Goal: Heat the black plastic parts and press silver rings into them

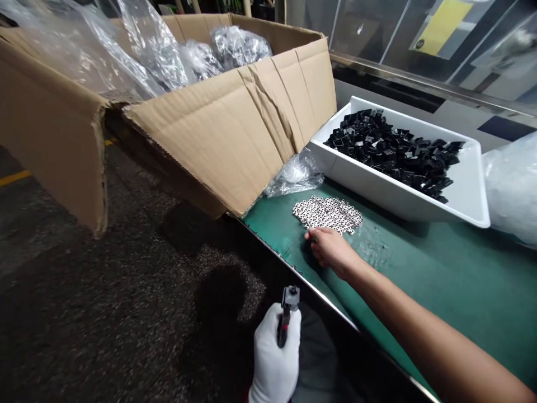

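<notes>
My left hand (277,350), in a white glove, is closed around a small black plastic part (291,298). The part stands up from the grip with a squarish top and a touch of red lower down. My bare right hand (331,249) hovers at the near edge of a pile of small silver nuts (327,214) on the green table mat (419,280). Its thumb and fingers are pinched together, and whatever may lie between the fingertips is too small to make out.
A white tray (403,201) of black plastic pieces (390,148) stands behind the nuts. At the left, a large open cardboard box (235,129) holds clear plastic bags (239,47), its flap overhanging the table. A plastic bag (297,173) lies between box and tray. Another bulges far right.
</notes>
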A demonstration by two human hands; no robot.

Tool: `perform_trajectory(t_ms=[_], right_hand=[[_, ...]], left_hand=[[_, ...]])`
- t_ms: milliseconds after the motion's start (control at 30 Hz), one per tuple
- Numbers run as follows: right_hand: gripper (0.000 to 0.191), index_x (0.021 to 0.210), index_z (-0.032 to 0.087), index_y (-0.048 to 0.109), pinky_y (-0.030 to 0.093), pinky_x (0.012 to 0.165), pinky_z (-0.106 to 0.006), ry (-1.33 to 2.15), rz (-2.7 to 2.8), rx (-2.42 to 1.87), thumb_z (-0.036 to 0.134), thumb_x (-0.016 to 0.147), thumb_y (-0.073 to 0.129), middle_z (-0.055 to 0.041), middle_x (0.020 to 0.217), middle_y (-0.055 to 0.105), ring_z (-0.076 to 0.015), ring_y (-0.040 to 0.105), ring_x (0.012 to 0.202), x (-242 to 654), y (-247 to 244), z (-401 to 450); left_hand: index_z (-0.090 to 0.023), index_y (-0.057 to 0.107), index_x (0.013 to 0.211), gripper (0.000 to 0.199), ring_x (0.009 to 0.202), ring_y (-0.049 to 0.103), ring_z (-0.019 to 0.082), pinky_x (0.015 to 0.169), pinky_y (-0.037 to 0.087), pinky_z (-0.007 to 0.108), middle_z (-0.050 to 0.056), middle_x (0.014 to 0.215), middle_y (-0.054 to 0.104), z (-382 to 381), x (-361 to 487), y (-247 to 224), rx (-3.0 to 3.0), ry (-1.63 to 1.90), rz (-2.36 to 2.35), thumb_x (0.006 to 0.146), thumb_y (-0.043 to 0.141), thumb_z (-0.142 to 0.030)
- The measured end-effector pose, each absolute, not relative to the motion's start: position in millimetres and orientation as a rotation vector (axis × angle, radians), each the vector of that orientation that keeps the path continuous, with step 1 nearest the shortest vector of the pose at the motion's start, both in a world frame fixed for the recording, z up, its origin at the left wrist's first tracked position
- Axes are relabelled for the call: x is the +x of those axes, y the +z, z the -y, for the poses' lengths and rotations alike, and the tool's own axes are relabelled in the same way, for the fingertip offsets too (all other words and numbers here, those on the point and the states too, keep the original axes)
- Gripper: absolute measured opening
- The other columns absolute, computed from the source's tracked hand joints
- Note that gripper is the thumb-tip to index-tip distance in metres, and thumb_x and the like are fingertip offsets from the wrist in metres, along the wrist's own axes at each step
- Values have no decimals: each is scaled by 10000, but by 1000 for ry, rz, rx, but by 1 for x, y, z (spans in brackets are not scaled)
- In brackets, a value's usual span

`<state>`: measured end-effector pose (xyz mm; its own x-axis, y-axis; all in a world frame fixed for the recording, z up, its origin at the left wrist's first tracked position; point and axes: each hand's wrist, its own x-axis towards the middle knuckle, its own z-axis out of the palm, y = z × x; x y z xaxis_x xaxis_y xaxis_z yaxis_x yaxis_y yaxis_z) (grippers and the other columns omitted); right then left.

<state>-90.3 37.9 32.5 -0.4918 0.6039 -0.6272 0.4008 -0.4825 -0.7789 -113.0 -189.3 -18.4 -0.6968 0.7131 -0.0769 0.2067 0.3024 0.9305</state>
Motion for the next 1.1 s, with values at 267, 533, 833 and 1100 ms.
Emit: perform_trajectory(t_ms=[267, 533, 833, 1100], right_hand=[[245, 777, 189, 618, 268, 501, -244, 1678, 1997, -1424, 335, 924, 487, 37, 555, 461, -123, 409, 503, -86, 26, -43], [310, 759, 186, 646, 309, 570, -258, 1477, 2140, -1327, 343, 940, 450, 9, 577, 517, -153, 463, 567, -86, 25, -40], [368, 776, 194, 635, 285, 520, -256, 1501, 2051, -1227, 435, 951, 419, 29, 532, 438, -150, 404, 520, -83, 26, -40], [301, 826, 196, 607, 261, 498, -240, 1866, 1926, -1087, 471, 931, 548, 54, 604, 361, -107, 315, 533, -23, 74, -13]], left_hand=[[-178, 594, 897, 135, 750, 564, 127, 754, 457, 228, -3, 759, 578, 188, -110, -18, 833, 1359, -2092, 942, 550, -297], [-173, 615, 921, 153, 769, 579, 141, 775, 477, 241, 16, 786, 609, 185, -105, -14, 838, 1337, -2091, 943, 544, -306], [-184, 600, 847, 163, 730, 578, 133, 739, 467, 233, 8, 779, 624, 186, -101, -11, 826, 1317, -2119, 938, 547, -309], [-183, 560, 785, 203, 689, 538, 119, 704, 446, 230, -4, 734, 581, 181, -100, 3, 871, 1281, -2108, 941, 533, -310]])
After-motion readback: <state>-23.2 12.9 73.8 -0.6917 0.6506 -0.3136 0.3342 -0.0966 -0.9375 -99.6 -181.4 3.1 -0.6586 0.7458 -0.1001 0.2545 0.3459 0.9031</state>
